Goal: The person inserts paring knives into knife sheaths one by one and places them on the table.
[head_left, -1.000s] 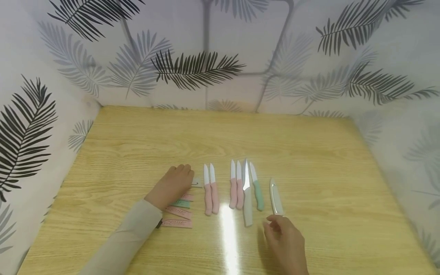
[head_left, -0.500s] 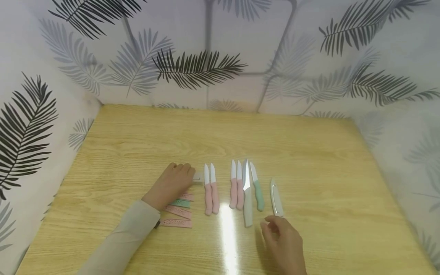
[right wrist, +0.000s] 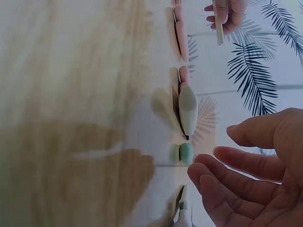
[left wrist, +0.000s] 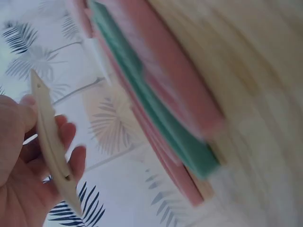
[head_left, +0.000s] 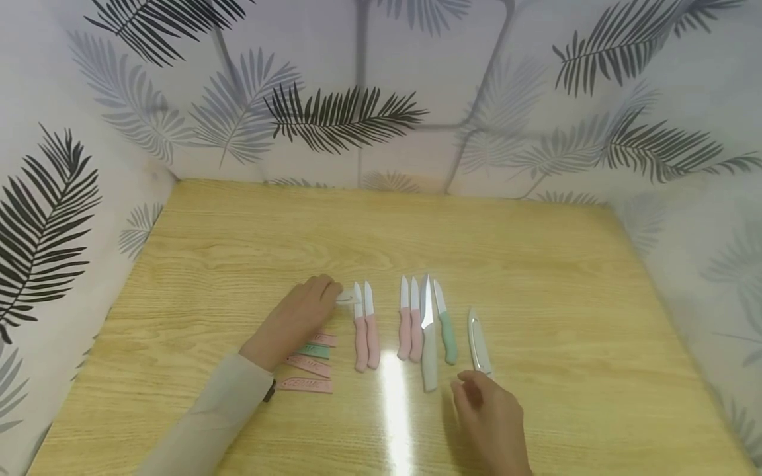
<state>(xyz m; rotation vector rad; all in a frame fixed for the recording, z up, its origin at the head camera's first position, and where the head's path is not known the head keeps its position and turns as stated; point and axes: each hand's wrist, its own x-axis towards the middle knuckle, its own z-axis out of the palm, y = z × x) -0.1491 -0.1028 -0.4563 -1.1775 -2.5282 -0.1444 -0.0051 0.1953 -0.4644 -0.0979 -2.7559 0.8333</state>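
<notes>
My left hand [head_left: 297, 317] pinches a cream blade sheath [left wrist: 49, 137] between thumb and fingers, raised off the table. In the head view the sheath's end overlaps the blade tip of the nearer of two pink-handled knives [head_left: 361, 344]. Below this hand lie several pink sheaths [head_left: 306, 385] and a green sheath [head_left: 315, 351], some lettered CERAMIC. My right hand [head_left: 491, 413] hovers with loosely bent fingers, holding nothing, beside a white tapered tool [head_left: 478, 340] whose exact kind I cannot tell. A large white-handled knife [head_left: 429, 360] and a green-handled knife [head_left: 448, 337] lie to its left.
Two more pink-handled knives [head_left: 404, 334] lie against the large knife, blades pointing away. The wooden table [head_left: 381, 238] reaches back to a leaf-patterned cloth [head_left: 405, 158], which also hangs along both sides.
My left hand has moved slightly up and right with the cream sheath, bringing its end across to the nearest knife. My right hand has barely shifted; the knives lie as before.
</notes>
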